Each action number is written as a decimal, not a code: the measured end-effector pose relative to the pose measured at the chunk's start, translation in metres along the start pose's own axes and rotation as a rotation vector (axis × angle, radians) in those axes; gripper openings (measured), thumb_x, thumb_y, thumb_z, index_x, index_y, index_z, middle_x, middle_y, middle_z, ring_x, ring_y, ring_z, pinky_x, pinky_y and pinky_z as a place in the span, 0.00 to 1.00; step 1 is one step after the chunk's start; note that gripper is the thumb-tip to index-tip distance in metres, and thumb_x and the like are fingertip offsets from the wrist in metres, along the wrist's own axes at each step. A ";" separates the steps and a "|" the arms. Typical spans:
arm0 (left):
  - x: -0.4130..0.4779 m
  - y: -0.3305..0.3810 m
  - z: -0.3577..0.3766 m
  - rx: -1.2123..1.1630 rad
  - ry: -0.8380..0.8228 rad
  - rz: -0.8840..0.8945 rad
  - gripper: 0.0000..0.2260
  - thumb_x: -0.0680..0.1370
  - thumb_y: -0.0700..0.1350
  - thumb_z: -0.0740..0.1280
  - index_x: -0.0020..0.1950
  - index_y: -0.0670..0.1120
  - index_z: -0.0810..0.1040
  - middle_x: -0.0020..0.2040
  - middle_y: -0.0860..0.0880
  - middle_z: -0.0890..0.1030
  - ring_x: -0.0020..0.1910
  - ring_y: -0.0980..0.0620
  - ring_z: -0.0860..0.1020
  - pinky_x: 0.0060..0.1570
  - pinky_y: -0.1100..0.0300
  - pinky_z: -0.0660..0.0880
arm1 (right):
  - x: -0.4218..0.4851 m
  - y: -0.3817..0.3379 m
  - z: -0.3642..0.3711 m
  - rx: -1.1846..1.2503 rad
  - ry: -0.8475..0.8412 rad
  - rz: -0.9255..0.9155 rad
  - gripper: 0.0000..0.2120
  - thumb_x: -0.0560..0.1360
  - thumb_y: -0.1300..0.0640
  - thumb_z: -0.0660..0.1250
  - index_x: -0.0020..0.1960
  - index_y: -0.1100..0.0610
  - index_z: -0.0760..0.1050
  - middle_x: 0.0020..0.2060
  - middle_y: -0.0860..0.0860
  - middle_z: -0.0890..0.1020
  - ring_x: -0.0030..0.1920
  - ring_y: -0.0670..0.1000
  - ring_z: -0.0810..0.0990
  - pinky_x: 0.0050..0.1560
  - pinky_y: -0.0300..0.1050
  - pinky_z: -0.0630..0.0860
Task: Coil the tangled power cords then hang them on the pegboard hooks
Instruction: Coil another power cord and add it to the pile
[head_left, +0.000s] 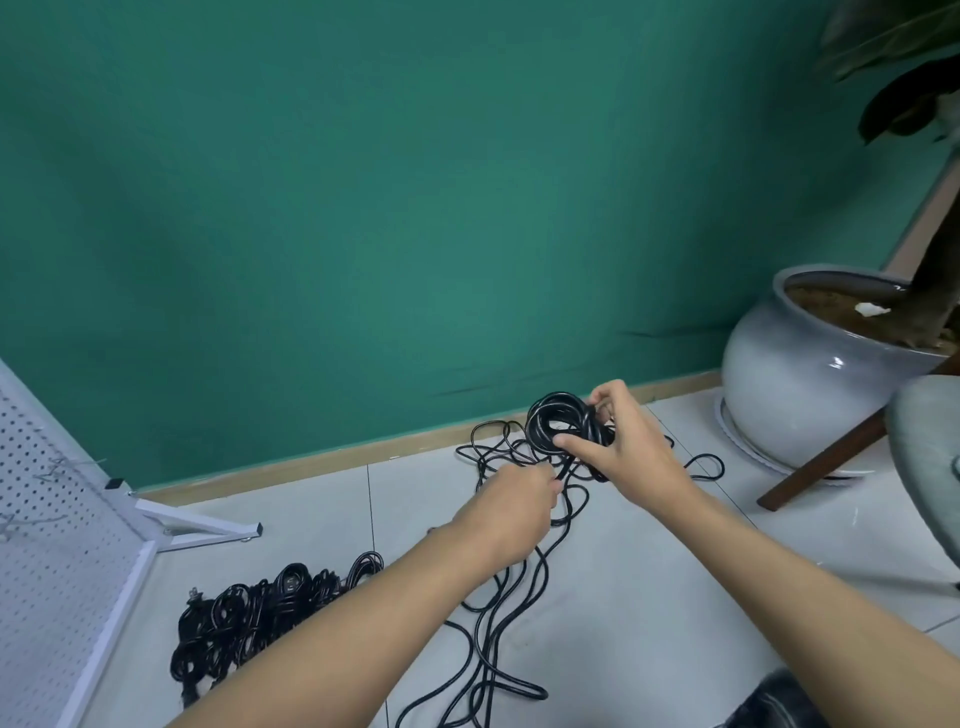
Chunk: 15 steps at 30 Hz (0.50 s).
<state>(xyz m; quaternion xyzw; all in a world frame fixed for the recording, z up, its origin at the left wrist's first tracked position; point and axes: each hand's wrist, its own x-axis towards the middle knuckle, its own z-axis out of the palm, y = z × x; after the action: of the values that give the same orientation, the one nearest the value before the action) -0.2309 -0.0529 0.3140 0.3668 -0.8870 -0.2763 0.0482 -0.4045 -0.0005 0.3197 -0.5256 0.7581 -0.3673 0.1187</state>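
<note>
Loose cord (485, 649) trailing forward, pinched by outstretched left hand (511, 512), right hand (628, 447) gripping raised coil (550, 421)

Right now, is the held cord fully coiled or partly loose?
Partly coiled: right hand holds a coil of several loops, left hand pinches a strand, loose cord trails over the floor.

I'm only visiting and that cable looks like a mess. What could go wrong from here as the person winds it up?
1. The loose black cord on the tiled floor crosses itself in many loops. Pulled by the left hand, it could tighten into a knot.
2. The half-wound black coil is held only by the right hand, so its turns may spring apart.
3. One loop lies toward the brown wooden chair leg and might snag there.
</note>
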 end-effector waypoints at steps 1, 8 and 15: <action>-0.001 0.000 -0.007 0.064 0.008 0.014 0.11 0.87 0.50 0.56 0.48 0.48 0.71 0.47 0.44 0.78 0.43 0.43 0.75 0.48 0.48 0.77 | 0.000 0.001 0.002 -0.018 0.001 -0.020 0.26 0.72 0.39 0.76 0.58 0.48 0.66 0.50 0.46 0.74 0.52 0.49 0.72 0.44 0.46 0.68; -0.013 -0.014 -0.050 0.380 0.081 0.288 0.08 0.85 0.50 0.60 0.55 0.48 0.76 0.53 0.48 0.81 0.53 0.43 0.79 0.49 0.47 0.76 | -0.003 0.004 -0.001 0.015 -0.105 -0.065 0.23 0.69 0.36 0.77 0.55 0.45 0.72 0.44 0.47 0.77 0.47 0.47 0.75 0.44 0.35 0.69; -0.015 -0.026 -0.073 0.125 0.256 0.422 0.04 0.80 0.51 0.70 0.51 0.55 0.85 0.47 0.57 0.81 0.46 0.56 0.77 0.43 0.57 0.71 | -0.015 -0.008 0.007 0.237 -0.506 -0.121 0.09 0.81 0.47 0.69 0.58 0.46 0.73 0.41 0.47 0.77 0.36 0.47 0.76 0.39 0.42 0.71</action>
<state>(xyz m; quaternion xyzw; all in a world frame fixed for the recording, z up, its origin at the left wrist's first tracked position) -0.1830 -0.0910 0.3633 0.2076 -0.9460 -0.1562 0.1940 -0.3879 0.0083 0.3171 -0.6274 0.6234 -0.3169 0.3424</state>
